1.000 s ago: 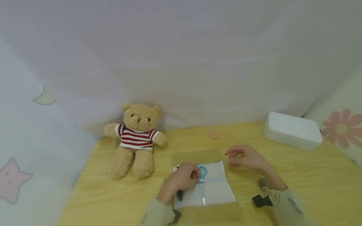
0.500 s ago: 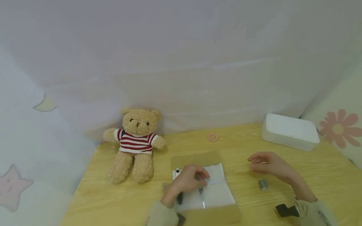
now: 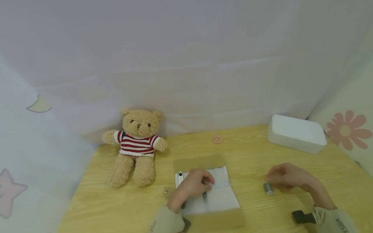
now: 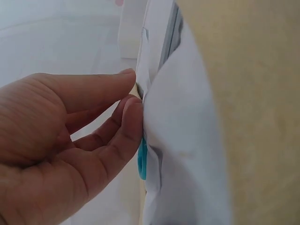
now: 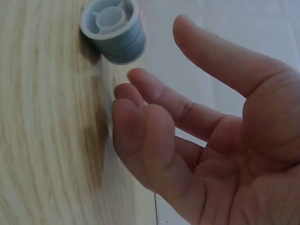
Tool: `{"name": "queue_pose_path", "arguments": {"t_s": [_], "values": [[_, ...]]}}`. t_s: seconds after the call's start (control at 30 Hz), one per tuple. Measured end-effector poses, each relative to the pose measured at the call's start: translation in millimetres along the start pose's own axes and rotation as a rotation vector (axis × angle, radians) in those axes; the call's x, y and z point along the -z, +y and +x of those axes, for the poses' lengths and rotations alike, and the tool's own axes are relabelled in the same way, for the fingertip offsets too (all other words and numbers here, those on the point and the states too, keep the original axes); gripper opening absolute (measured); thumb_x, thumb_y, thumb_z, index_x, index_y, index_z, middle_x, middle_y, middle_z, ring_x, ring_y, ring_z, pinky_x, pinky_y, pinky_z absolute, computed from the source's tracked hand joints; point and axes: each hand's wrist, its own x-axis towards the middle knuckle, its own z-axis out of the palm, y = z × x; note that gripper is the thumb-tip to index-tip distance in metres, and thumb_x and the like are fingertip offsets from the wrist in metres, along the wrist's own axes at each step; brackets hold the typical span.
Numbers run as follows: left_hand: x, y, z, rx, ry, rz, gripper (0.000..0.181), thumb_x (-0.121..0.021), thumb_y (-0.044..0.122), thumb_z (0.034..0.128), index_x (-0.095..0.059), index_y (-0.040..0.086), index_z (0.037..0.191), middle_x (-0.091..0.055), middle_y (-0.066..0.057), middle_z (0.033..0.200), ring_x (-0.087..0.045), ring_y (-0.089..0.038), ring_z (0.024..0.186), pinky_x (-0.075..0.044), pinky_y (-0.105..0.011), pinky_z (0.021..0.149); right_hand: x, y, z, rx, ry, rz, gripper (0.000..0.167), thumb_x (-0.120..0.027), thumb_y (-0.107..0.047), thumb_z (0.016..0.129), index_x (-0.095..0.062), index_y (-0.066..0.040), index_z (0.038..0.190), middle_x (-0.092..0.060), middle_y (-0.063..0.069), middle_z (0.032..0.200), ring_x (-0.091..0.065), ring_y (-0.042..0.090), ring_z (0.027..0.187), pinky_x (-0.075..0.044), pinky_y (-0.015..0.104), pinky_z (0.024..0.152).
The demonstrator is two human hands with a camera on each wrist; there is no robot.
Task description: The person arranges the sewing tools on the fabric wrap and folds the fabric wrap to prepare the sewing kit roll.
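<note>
In the head view my left hand (image 3: 190,187) hovers over or rests on a white cloth lining (image 3: 225,197) backed by a tan cover (image 3: 214,222). Its fingers are loosely bent at the lining, thumb apart, in the left wrist view. Beneath it lie scissors, their teal handle (image 4: 142,161) showing beside the fingertips; the head view mostly hides them. A white tool with a black dot (image 3: 180,177) lies at the lining's left edge. My right hand (image 3: 292,176) is held beside a grey thread spool (image 3: 268,188), fingers relaxed and apart from it in the right wrist view.
A teddy bear (image 3: 137,145) in a striped top sits at the back left. A pink ring (image 3: 216,139) lies at the back middle, and a white box (image 3: 297,133) stands back right. A metal snap (image 3: 166,191) shows left of the lining.
My right hand has moved right and slightly nearer me, leaving the thread spool in plain sight. My left hand has shifted slightly right, covering the scissors' handle in the head view.
</note>
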Motion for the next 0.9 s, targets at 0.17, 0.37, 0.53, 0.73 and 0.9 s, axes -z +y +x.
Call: {"name": "queue_pose_path", "arguments": {"t_s": [0.17,0.37,0.53,0.73,0.9], "values": [[0.4,2.6,-2.7,0.002,0.026,0.047,0.011,-0.073,-0.001,0.0790,-0.071,0.007,0.086,-0.062,0.001,0.083,-0.054,-0.005,0.073,-0.045,-0.020,0.067,-5.6,-1.0,1.8,-0.011,-0.034,-0.025,0.024,-0.063,-0.020,0.093,-0.063,0.004,0.096,-0.051,-0.002,0.064,-0.043,0.006,0.049,-0.041,0.020,0.047],[-0.4,2.1,-2.1,-0.011,0.041,0.065,0.010,-0.075,0.000,0.0776,-0.072,0.006,0.084,-0.059,0.000,0.081,-0.053,-0.007,0.072,-0.044,-0.020,0.066,-17.7,-9.2,3.4,-0.040,0.030,-0.089,0.027,-0.070,-0.023,0.088,-0.060,0.002,0.090,-0.055,0.000,0.063,-0.044,0.006,0.049,-0.040,0.018,0.046],[-2.0,1.5,-2.4,-0.005,0.037,0.064,0.009,-0.076,0.001,0.0776,-0.072,0.007,0.084,-0.058,0.000,0.080,-0.050,-0.006,0.071,-0.043,-0.020,0.065,-22.4,-11.5,2.8,-0.081,0.053,-0.100,0.027,-0.072,-0.023,0.086,-0.060,0.001,0.087,-0.058,0.002,0.062,-0.045,0.007,0.049,-0.041,0.019,0.047],[-2.1,2.0,-3.5,0.010,0.041,0.061,0.009,-0.076,0.001,0.0777,-0.071,0.007,0.083,-0.057,-0.001,0.081,-0.050,-0.007,0.071,-0.043,-0.021,0.065,-22.9,-11.1,5.5,-0.093,0.093,-0.157,0.026,-0.073,-0.024,0.084,-0.061,-0.002,0.083,-0.058,0.000,0.061,-0.046,0.008,0.049,-0.041,0.022,0.046],[-2.8,2.0,-2.8,0.008,0.047,0.060,0.008,-0.075,0.000,0.0776,-0.071,0.006,0.082,-0.056,-0.001,0.080,-0.050,-0.006,0.071,-0.043,-0.020,0.065,-22.7,-10.6,5.2,-0.115,0.128,-0.153,0.026,-0.073,-0.024,0.084,-0.063,0.000,0.084,-0.063,0.004,0.069,-0.056,0.012,0.057,-0.050,0.026,0.052]]}}
